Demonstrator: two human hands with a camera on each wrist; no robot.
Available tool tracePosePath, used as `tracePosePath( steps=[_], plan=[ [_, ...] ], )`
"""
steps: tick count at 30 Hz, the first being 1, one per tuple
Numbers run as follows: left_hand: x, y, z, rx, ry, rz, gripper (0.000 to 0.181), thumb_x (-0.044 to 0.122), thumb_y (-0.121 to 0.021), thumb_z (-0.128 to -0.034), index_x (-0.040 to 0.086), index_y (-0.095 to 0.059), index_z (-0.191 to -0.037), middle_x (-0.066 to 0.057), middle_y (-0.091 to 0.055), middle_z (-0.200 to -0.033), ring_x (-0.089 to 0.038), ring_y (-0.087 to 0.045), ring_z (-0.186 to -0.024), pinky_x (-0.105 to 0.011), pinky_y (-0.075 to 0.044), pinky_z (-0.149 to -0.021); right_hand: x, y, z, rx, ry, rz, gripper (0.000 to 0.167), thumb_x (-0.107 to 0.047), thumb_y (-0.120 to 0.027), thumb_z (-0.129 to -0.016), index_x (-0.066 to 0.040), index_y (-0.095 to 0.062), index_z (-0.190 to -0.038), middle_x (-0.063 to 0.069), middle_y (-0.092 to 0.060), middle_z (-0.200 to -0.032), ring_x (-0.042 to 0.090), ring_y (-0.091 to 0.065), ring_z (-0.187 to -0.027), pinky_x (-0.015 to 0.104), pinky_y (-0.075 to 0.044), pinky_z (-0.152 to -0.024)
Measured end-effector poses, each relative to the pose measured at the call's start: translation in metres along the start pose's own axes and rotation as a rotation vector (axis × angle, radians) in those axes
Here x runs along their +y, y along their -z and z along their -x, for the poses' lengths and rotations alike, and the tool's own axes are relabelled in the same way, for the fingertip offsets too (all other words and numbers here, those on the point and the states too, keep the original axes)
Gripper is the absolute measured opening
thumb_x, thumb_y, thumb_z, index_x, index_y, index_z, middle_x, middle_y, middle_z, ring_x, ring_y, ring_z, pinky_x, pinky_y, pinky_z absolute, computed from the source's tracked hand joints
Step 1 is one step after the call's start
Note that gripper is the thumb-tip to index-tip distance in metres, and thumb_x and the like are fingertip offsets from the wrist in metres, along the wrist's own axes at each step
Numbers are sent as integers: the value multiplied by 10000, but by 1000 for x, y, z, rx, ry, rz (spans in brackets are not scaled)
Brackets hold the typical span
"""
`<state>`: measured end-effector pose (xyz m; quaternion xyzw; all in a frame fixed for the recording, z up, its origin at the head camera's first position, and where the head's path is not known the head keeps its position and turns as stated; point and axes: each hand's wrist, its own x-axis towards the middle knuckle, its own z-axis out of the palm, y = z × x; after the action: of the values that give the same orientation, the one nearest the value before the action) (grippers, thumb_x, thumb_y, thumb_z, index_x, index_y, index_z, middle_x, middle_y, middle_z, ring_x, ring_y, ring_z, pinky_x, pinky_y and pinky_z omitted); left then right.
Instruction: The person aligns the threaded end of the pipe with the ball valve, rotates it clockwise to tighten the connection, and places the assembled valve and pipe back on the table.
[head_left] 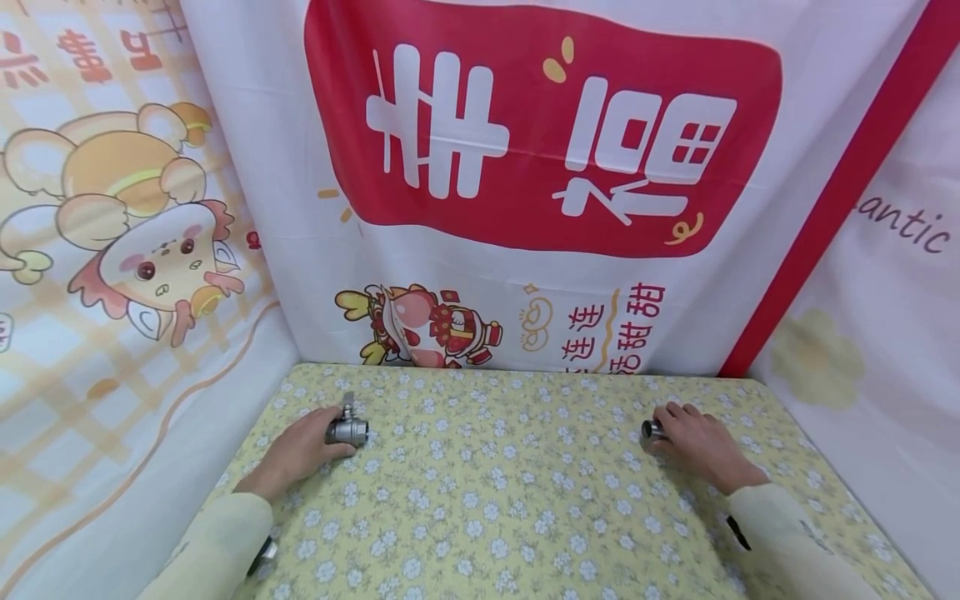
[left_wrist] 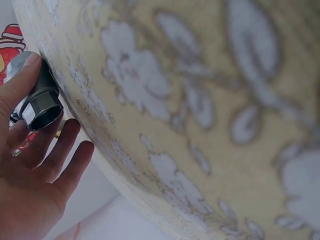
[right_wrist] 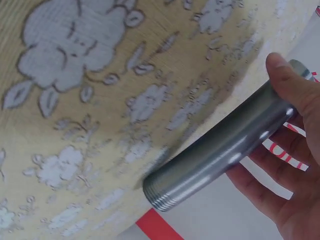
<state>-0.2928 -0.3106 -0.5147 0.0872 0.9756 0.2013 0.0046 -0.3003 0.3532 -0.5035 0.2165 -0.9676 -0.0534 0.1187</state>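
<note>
At the table's far left, my left hand (head_left: 300, 450) pinches a metal ball valve (head_left: 348, 432) with a small upright lever. The left wrist view shows the thumb across the valve's body (left_wrist: 43, 106) and its open hex end; the other fingers spread behind and below, and the lever is hidden there. On the far right, my right hand (head_left: 701, 446) grips a short steel pipe (right_wrist: 220, 142), thumb on one side and fingers on the other. Threads ring the pipe's near end. From the head view only one dark open end of it shows. Valve and pipe are far apart.
A yellow floral cloth (head_left: 480, 492) covers the table. Printed fabric hangs close around it: a back sheet (head_left: 525, 317) with red and white lettering, a checked left sheet (head_left: 112, 350) and a white right sheet (head_left: 862, 450).
</note>
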Motion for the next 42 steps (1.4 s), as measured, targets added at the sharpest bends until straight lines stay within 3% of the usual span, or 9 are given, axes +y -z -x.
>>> tracePosePath(
  steps=[5,9,14,24,31,42],
  plan=[
    [1,-1,-1,3,10,8,740,414,-880,-926,-8,-589,-1460,-212,-724,-1291,-351,-708,-1083,-574,-611,-881,-1,9,2,22,-9,12,369,-285,-886,-932,-82,-617,-1082,67,-637,-940,240,-604,-784,425,-582,-605],
    [2,-2,-1,11,8,23,745,397,-884,-925,-17,-587,-1469,-232,-723,-1302,-371,-714,-1093,-581,-618,-896,4,17,5,70,-12,10,384,-234,-901,-920,-68,-604,-1096,98,-656,-979,265,-642,-806,437,-583,-581],
    [6,-2,-2,19,23,90,742,328,-885,-934,-16,-572,-1511,-262,-694,-1383,-389,-711,-1147,-570,-622,-943,13,27,11,130,-37,-51,372,-176,-881,-933,-46,-593,-1129,112,-653,-1012,287,-668,-846,480,-601,-625],
    [11,-2,-3,10,71,208,738,335,-872,-945,27,-567,-1542,-281,-660,-1436,-359,-716,-1131,-499,-645,-907,19,40,13,160,-122,-219,338,-110,-835,-962,-44,-569,-1160,117,-650,-1055,279,-657,-922,537,-625,-783],
    [20,-1,1,1,121,290,756,377,-861,-952,29,-552,-1548,-300,-660,-1406,-355,-719,-1108,-468,-653,-860,16,43,14,254,-109,-279,401,-84,-862,-930,-11,-569,-1194,159,-654,-1078,302,-693,-911,562,-637,-785],
    [31,-1,5,27,153,343,769,371,-851,-966,57,-524,-1587,-312,-601,-1493,-402,-686,-1196,-525,-629,-946,9,52,16,341,-165,-367,420,-51,-873,-911,33,-604,-1223,207,-673,-1092,361,-665,-958,632,-602,-830]
  ],
)
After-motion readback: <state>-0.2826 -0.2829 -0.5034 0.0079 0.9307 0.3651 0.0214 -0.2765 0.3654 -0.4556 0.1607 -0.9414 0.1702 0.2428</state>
